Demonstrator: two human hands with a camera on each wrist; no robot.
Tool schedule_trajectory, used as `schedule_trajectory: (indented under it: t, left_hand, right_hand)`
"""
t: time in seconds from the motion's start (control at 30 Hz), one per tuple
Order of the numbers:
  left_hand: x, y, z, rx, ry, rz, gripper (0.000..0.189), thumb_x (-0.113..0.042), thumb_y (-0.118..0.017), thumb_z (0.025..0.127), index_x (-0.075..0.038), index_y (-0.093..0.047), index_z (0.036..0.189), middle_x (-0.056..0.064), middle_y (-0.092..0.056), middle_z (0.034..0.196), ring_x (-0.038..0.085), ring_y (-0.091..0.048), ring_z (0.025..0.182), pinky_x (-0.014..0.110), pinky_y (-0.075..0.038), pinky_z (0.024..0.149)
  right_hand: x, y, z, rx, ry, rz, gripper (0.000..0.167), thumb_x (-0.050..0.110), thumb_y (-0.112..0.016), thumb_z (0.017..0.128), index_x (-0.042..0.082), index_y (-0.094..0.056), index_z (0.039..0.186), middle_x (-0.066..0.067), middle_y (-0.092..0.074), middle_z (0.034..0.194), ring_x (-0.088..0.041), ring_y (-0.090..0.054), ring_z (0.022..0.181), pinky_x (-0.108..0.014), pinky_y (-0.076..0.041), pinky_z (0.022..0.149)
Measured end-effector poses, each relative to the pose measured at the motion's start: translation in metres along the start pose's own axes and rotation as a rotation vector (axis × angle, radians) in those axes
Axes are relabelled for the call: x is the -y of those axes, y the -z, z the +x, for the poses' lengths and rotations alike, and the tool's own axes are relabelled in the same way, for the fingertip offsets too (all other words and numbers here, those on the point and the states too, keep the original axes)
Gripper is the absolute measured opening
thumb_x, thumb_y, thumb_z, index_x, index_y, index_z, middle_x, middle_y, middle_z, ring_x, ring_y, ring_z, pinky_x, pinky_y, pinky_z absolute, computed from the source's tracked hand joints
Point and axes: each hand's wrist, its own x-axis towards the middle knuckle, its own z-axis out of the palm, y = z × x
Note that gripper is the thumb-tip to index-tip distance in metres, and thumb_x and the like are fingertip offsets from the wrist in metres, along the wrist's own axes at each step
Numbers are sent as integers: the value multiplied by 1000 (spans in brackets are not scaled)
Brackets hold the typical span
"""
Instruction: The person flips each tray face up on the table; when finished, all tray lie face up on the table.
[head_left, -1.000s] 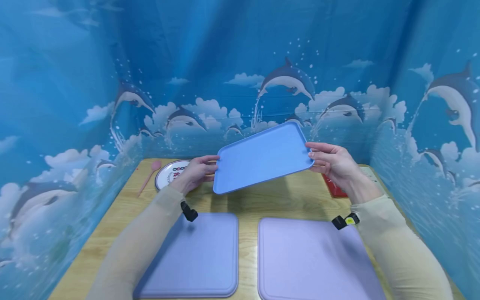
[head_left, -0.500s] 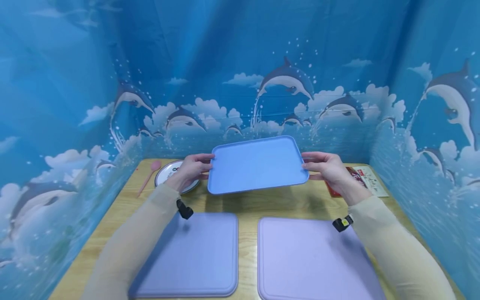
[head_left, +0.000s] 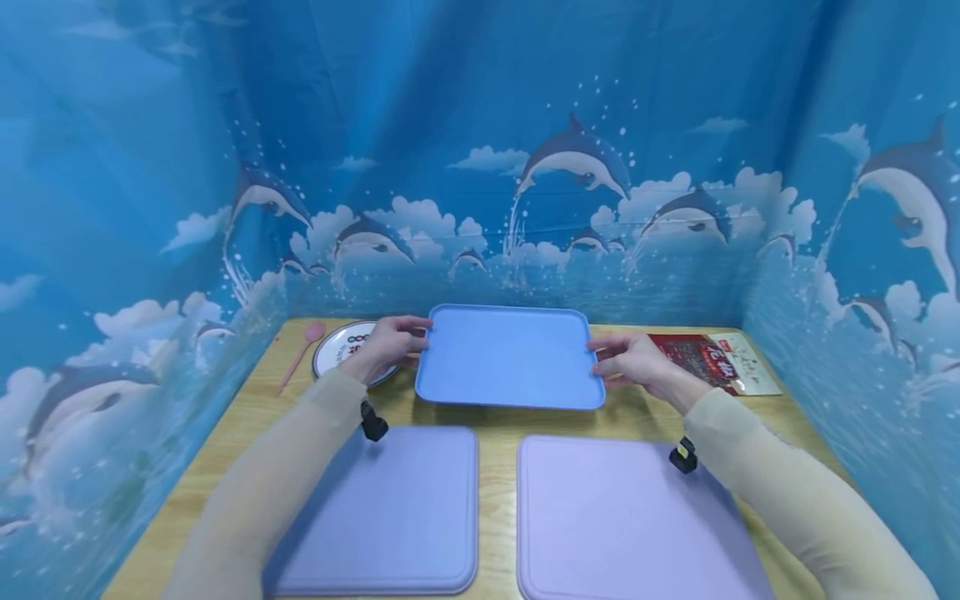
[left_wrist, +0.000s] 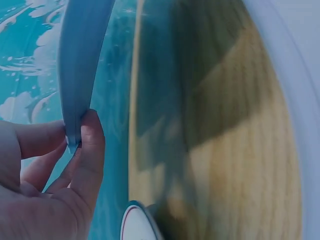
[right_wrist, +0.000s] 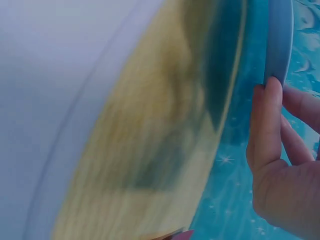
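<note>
A shallow blue tray (head_left: 512, 357) hangs above the back middle of the table, held by its two short ends. My left hand (head_left: 386, 346) pinches its left end; in the left wrist view, thumb and fingers (left_wrist: 92, 142) close on the tray's rim. At the other end my right hand (head_left: 633, 362) pinches the rim, and the right wrist view shows the fingers (right_wrist: 270, 120) on both sides of it. Beneath the tray, the wooden table (left_wrist: 235, 135) shows in the left wrist view, apart from it.
A white printed plate (head_left: 347, 343), partly behind my left hand, and a pink spoon (head_left: 302, 354) lie back left. Red and white packets (head_left: 720, 362) lie back right. Two lilac boards (head_left: 390, 517) lie in front. A dolphin-print curtain (head_left: 480, 167) surrounds the table.
The tray has come down and levelled out from a tilt with its right end high. Both hands kept hold of it; my right hand moved down and left, uncovering the packets.
</note>
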Motion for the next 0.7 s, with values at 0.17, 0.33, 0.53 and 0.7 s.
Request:
schedule_trajectory:
  t: [0.17, 0.33, 0.53, 0.7]
  left_hand:
    - [9, -10, 5, -29, -21, 28, 51, 0, -69, 106, -5, -64, 156, 24, -61, 160, 23, -72, 117, 41, -69, 101]
    - [15, -22, 10, -63, -32, 98, 45, 3, -71, 102, 1, -71, 147, 25, -66, 150, 19, -73, 105, 37, -72, 91]
    - [14, -32, 17, -108, -15, 193, 37, 2, -73, 100, -2, -78, 137, 21, -73, 142, 22, -74, 106, 32, -70, 85]
    - [10, -36, 20, -125, 10, 306, 34, 0, -75, 100, -5, -81, 133, 18, -75, 141, 26, -75, 113, 29, -66, 85]
  right_hand:
    - [-5, -1, 4, -8, -12, -64, 63, 5, -82, 99, 0, -60, 159, -22, -70, 139, -12, -76, 98, -44, -73, 95]
    - [-9, -2, 9, -27, -38, -114, 59, 2, -82, 98, 0, -64, 155, -19, -70, 131, -14, -73, 96, -38, -73, 87]
    - [-15, -5, 13, -52, -68, -112, 60, -5, -83, 94, -5, -64, 152, -13, -70, 115, -14, -72, 86, -33, -73, 80]
    - [-18, -6, 17, -52, -81, -126, 62, -5, -83, 94, -4, -63, 153, -11, -71, 112, -14, -73, 84, -31, -71, 76]
